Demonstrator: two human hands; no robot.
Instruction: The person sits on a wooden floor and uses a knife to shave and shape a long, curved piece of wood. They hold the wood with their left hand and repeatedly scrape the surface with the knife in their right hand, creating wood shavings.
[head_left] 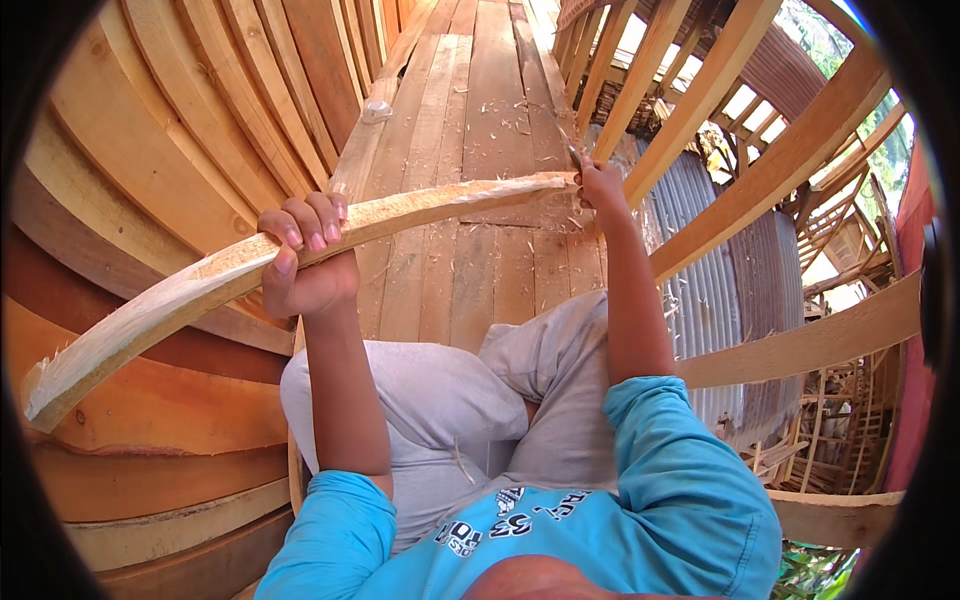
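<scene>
A long, curved strip of pale wood [430,203] spans the view from the lower left to the centre right, held above the floor. Its upper face is rough and freshly cut. My left hand [312,250] is closed round the strip left of its middle, the fingers over the top. My right hand [600,186] is closed at the strip's far right end. A small dark blade, apparently a knife [574,156], juts up from that fist; its handle is hidden in the fingers.
Wood shavings lie scattered over the plank floor [495,80]. Tall curved boards [130,150] rise close on the left. Slanted wooden posts [720,70] stand on the right, with corrugated metal sheets [705,290] beyond them. A small pale object [377,112] rests near the left boards.
</scene>
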